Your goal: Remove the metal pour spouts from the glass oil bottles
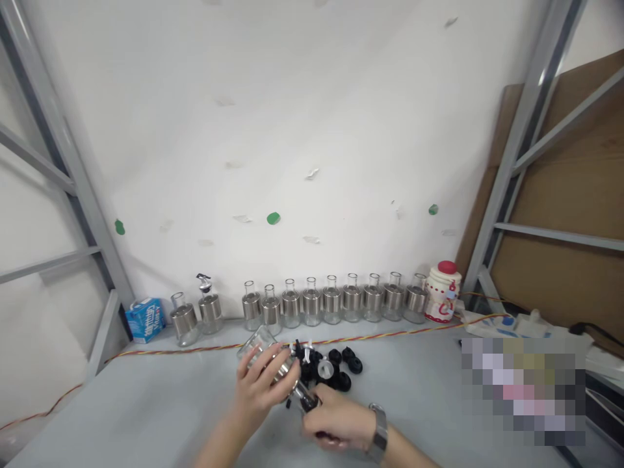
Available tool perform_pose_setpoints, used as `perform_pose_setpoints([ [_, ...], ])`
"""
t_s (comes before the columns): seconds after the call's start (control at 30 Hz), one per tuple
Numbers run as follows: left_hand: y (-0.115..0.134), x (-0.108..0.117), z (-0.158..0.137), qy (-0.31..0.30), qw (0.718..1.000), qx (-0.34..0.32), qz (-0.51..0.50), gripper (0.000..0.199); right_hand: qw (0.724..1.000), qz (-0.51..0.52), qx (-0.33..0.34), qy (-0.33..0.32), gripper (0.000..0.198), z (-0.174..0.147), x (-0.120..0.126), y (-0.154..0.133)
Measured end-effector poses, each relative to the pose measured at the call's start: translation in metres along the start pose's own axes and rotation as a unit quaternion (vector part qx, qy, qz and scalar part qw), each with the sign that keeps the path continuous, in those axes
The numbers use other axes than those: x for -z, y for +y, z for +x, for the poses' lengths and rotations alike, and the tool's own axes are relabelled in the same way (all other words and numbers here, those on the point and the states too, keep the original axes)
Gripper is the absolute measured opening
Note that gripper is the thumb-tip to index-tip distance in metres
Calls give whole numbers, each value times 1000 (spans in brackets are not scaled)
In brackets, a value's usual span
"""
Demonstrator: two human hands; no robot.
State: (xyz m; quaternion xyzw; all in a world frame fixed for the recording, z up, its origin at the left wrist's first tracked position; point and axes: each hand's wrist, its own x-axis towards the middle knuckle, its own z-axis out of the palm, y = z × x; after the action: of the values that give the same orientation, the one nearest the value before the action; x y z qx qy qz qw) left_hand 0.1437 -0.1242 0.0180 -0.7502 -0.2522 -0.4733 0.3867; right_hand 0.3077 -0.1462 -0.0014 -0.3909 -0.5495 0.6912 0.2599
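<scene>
My left hand (266, 383) is wrapped round the body of a glass bottle (258, 341) with a metal sleeve. The bottle is tilted, its base up to the left and its neck down to the right. At the neck, my right hand (338, 416) grips a black pour spout (309, 403) whose dark collar meets the bottle mouth; the fingers hide most of it. Just beyond my hands lies a pile of black stopper parts (344, 380), some with silvery spouts and one with a pale round disc (325, 370).
Several sleeved bottles (332, 302) stand in a row by the wall. A bottle with a pourer (210, 312) and another without (184, 322) stand left, beside a blue carton (145, 320). A red-topped white jar (442, 296) is right. A twisted cord (195, 351) crosses the table.
</scene>
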Motion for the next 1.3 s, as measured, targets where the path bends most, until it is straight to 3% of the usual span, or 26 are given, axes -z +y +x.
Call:
perform_pose_setpoints([
  [0.07, -3, -2, -2, -57, 998, 21, -6, 20, 982, -126, 44, 135, 13, 3, -4, 3],
  [0.13, -6, -4, -5, -108, 993, 35, -10, 22, 932, -240, 103, 253, 10, 7, -6, 6],
  [0.2, -8, -4, -8, -124, 992, 39, -12, 23, 899, -281, 143, 303, 7, 10, -6, 8],
  [0.27, -9, -3, -9, -114, 993, 29, -14, 24, 932, -239, 110, 250, 9, 10, -6, 6],
  [0.37, -10, 0, -8, -73, 997, 23, -13, 24, 996, -62, 12, 63, 17, 4, -4, -5],
  [0.47, -10, 0, -7, -46, 998, 37, -17, 23, 993, 78, -8, -90, 24, -2, 2, -15],
  [0.53, -11, -1, -7, -48, 998, 42, -23, 22, 984, 119, -4, -129, 27, -5, 6, -18],
  [0.7, -15, -4, -12, -86, 995, 53, -26, 24, 993, 96, 29, -68, 24, 2, 10, -13],
  [0.83, -14, -6, -12, -151, 985, 87, -10, 27, 991, -52, 101, 74, 19, 9, 6, -7],
  [0.93, -13, -7, -11, -209, 970, 125, -14, 32, 936, -204, 201, 206, 29, 8, 1, -1],
  [1.0, -14, -8, -11, -219, 966, 135, -20, 34, 901, -257, 249, 244, 40, 7, -1, 1],
  [1.07, -15, -8, -12, -194, 972, 129, -21, 31, 904, -242, 256, 243, 47, 7, -1, 1],
  [1.13, -17, -8, -14, -149, 983, 111, -15, 28, 939, -171, 216, 204, 47, 9, 0, -1],
  [1.23, -17, -7, -15, -95, 992, 84, -9, 26, 993, 10, 96, 69, 37, 8, 6, -7],
  [1.3, -16, -6, -15, -82, 994, 73, -9, 25, 992, 119, 35, -19, 32, 4, 9, -10],
])
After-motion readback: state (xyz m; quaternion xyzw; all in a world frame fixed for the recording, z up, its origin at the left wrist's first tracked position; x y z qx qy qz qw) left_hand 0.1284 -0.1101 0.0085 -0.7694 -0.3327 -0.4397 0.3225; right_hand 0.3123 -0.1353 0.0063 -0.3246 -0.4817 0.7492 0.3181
